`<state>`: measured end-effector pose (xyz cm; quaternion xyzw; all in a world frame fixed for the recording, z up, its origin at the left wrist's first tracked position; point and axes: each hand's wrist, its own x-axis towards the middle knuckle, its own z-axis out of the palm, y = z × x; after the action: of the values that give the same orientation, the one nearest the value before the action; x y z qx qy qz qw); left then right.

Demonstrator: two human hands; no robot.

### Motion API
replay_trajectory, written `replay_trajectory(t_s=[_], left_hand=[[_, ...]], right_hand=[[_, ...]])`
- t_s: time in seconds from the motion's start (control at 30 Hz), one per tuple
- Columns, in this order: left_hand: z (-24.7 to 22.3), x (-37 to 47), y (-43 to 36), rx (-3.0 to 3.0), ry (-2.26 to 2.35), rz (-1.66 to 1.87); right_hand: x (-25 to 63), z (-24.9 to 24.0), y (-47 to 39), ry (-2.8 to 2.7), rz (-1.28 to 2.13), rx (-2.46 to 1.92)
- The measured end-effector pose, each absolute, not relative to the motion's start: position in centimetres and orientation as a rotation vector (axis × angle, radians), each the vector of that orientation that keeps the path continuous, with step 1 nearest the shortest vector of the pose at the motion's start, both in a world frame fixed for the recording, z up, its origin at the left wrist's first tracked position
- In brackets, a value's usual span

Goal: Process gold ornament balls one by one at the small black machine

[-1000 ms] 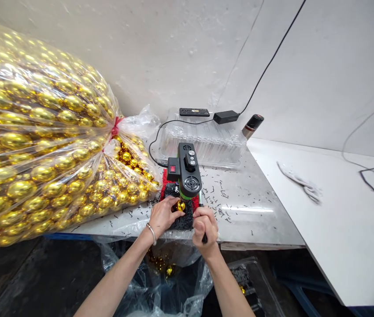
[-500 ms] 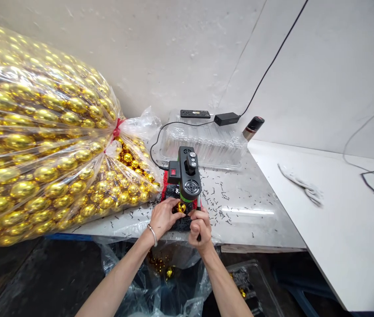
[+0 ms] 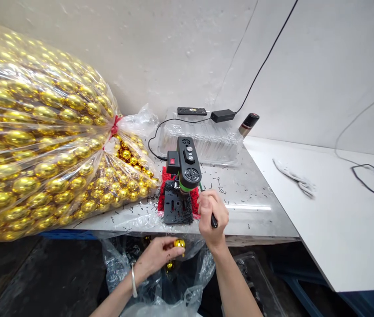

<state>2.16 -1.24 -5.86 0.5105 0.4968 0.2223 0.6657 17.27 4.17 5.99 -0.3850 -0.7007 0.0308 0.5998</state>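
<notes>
Now that hands [image 3: 153, 258] have parted, gold ball [image 3: 179, 243] off black baseplate [image 3: 173, 215]

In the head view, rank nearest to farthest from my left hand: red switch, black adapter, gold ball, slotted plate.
1. Gold ball, held in your left hand.
2. Slotted plate, just ahead.
3. Red switch, beyond the plate.
4. Black adapter, farthest, ahead and right.

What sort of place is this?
Likely a small workshop: there's what looks like a mini drill press, dark shavings scattered around it, and a huge clear bag of gold baubles alongside.
</notes>
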Motion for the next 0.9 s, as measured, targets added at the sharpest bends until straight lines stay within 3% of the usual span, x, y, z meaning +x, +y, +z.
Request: replay_trajectory(t_s=[0.13,0.27,0.57,0.73,0.9], left_hand=[[-9.8,2.5,-4.5,0.443,1.18,0.443],[-10.0,1.2,-5.3,0.103,1.046,0.534],[-2.0,0.1,-2.3,0.351,0.87,0.797],[-0.7,1.4,0.6,0.395,0.976,1.051],[0.0,1.8,1.7,0.276,0.898,1.082]], right_hand=[[17.2,5.1,4.0,-1.618,0.062,-0.876],[17.3,5.0,4.0,-1.639,0.05,-0.884],[17.2,4.6,3.9,-1.634,0.048,-0.893],[17.4,4.7,3.8,-1.657,0.037,-0.911],[17.5,4.5,3.8,-1.678,0.05,-0.902]])
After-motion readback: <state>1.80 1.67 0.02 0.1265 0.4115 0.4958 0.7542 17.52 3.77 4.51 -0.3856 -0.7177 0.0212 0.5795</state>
